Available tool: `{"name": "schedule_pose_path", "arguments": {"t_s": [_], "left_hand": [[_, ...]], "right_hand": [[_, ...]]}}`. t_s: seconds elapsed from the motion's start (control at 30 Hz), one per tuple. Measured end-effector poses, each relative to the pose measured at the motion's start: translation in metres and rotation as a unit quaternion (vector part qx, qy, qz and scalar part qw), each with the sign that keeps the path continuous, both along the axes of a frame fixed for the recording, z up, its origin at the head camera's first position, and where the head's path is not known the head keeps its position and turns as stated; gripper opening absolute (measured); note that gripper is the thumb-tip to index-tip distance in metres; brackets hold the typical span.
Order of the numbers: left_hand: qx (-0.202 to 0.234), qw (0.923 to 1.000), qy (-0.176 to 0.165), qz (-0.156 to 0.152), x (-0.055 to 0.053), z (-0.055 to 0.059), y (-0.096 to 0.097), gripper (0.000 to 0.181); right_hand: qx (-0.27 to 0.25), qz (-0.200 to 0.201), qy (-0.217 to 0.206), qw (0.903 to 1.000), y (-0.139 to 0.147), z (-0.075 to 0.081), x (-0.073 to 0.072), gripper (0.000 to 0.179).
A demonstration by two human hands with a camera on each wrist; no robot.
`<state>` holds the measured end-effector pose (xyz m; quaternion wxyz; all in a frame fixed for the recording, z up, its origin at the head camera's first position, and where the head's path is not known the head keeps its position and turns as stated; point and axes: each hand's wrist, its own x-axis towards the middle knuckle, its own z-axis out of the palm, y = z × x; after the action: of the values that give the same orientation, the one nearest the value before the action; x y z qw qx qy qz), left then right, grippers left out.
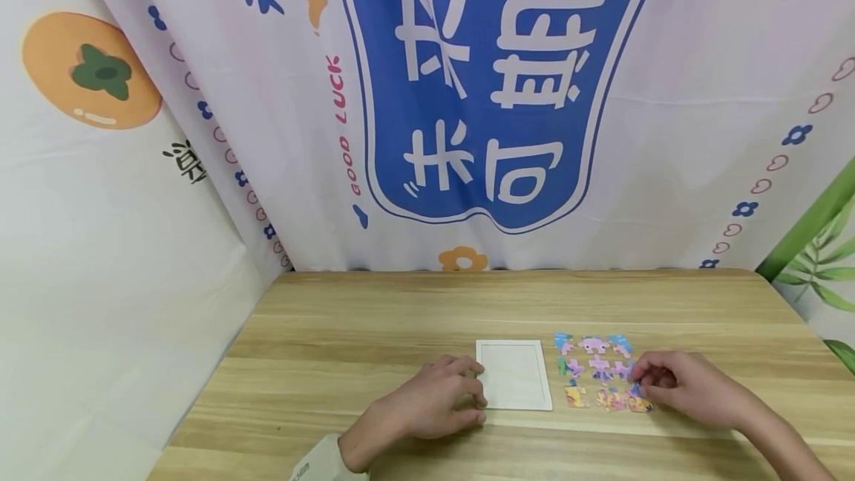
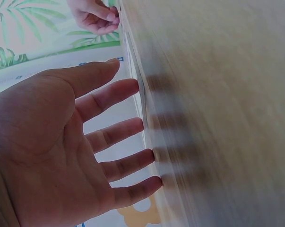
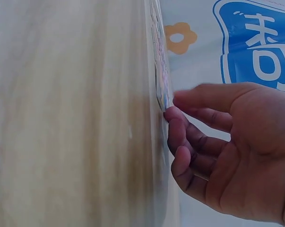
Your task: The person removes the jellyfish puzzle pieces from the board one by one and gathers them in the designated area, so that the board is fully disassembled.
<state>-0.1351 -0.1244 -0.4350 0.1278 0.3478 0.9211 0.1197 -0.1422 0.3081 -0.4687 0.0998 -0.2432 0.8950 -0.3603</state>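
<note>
My left hand (image 1: 444, 396) lies at the left edge of a white rectangular puzzle frame (image 1: 513, 375). In the left wrist view its fingers (image 2: 118, 135) are spread and nearly straight, with the fingertips along the frame's edge. Just right of the frame, colourful jigsaw pieces (image 1: 600, 366) lie flat in loose rows. At their right side is my right hand (image 1: 691, 384), its fingers bent. The right wrist view has the index fingertip at the edge of the pieces (image 3: 161, 71) and the thumb tip close by; I cannot tell whether they pinch a piece.
Everything lies on a wood-grain table (image 1: 354, 332). A printed curtain (image 1: 427, 243) hangs along its back edge, and a white cloth (image 1: 167, 303) hangs on the left. Green leaf-patterned cloth (image 1: 818, 258) shows at the right.
</note>
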Motion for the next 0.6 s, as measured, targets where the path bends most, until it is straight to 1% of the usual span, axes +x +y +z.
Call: {"name": "schedule_pose_path", "arguments": {"t_s": [0.1,0.17,0.37,0.6], "left_hand": [[0.0,1.0,0.002,0.0,-0.0001,-0.0004,0.0002,0.012],[0.0,1.0,0.003,0.0,-0.0002,-0.0003,0.0004,0.012],[-0.003,1.0,0.007,0.0,-0.0007,-0.0004,0.0008,0.012],[-0.001,1.0,0.005,0.0,0.0001,-0.0009,0.0004,0.012]], "right_hand": [[-0.004,0.006,-0.012,0.9999,0.0,-0.0002,0.0002,0.012],[0.001,0.004,-0.011,0.9999,-0.0001,0.0,0.0004,0.014],[0.019,-0.013,-0.009,0.9997,-0.0007,0.0017,0.0004,0.015],[0.024,-0.017,-0.014,0.9995,-0.0023,0.0017,0.0002,0.015]]}}
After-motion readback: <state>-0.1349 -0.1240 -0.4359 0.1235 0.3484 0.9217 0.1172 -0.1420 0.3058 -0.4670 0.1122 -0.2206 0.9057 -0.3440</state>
